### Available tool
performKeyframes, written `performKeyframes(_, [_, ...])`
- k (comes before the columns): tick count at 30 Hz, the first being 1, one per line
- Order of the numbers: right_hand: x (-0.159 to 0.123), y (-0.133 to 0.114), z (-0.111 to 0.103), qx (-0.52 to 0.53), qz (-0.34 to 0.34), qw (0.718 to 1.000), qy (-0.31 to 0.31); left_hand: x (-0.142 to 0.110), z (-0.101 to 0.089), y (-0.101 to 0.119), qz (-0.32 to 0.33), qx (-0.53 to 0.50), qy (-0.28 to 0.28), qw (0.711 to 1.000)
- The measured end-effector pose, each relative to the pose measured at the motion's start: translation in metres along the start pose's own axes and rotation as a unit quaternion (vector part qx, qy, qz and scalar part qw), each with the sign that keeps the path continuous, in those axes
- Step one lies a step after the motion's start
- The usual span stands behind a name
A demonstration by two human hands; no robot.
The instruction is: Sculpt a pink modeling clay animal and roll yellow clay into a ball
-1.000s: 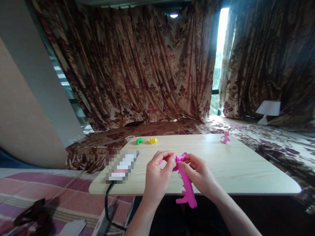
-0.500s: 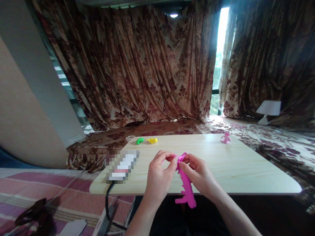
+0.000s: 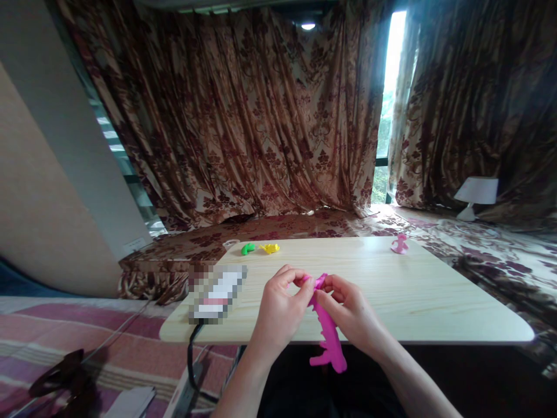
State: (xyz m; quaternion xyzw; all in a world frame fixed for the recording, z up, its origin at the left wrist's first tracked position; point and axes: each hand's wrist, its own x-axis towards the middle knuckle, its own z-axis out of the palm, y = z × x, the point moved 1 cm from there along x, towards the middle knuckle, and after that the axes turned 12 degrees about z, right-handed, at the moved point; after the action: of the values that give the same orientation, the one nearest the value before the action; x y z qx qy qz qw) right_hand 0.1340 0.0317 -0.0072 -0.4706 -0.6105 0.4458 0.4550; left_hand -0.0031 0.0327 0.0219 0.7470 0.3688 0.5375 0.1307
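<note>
A limp, magenta, rubbery-looking strip (image 3: 329, 337) with jagged small prongs along one side hangs from my fingertips past the table's near edge. I cannot tell its exact kind. My left hand (image 3: 285, 302) pinches its upper end between thumb and forefinger. Right beside it, my right hand (image 3: 348, 302) also pinches the strip, with thumb and fingers pressed together. The fingertips of both hands nearly meet, and the part of the strip between them is bunched and partly hidden.
On the pale wooden table (image 3: 435, 302) lie a green piece (image 3: 248, 249) and a yellow piece (image 3: 270, 248) at the back left. A pink figure (image 3: 400, 244) stands at the back right. A blurred-out device (image 3: 217, 293) with a black cable (image 3: 190, 360) rests on the left.
Both hands keep their pinch on the magenta strip with only slight finger movement. Its upper end sits slightly lower, and the hanging end has dropped a touch.
</note>
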Motion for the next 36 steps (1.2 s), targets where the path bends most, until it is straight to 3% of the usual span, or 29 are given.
performKeyframes(5, [0.001, -0.002, -0.002, 0.007, -0.007, 1.0, -0.003, -0.004, -0.004, -0.002, -0.045, -0.007, 0.027, 0.999])
performKeyframes(11, [0.0, 0.0, -0.002, -0.004, -0.001, 1.0, 0.001, 0.0, -0.004, 0.0, -0.017, 0.007, 0.006, 1.0])
performKeyframes(21, [-0.002, 0.001, -0.003, -0.014, -0.003, 1.0, -0.005, -0.006, 0.002, -0.004, -0.036, -0.023, 0.004, 0.999])
performKeyframes(29, [-0.002, 0.0, 0.0, -0.035, -0.003, 0.999, -0.001, -0.006, 0.01, -0.002, -0.065, -0.018, 0.043, 0.997])
performKeyframes(36, [-0.003, 0.004, 0.004, -0.051, -0.001, 0.999, 0.001, -0.003, 0.01, -0.002, -0.054, 0.007, 0.028, 0.998])
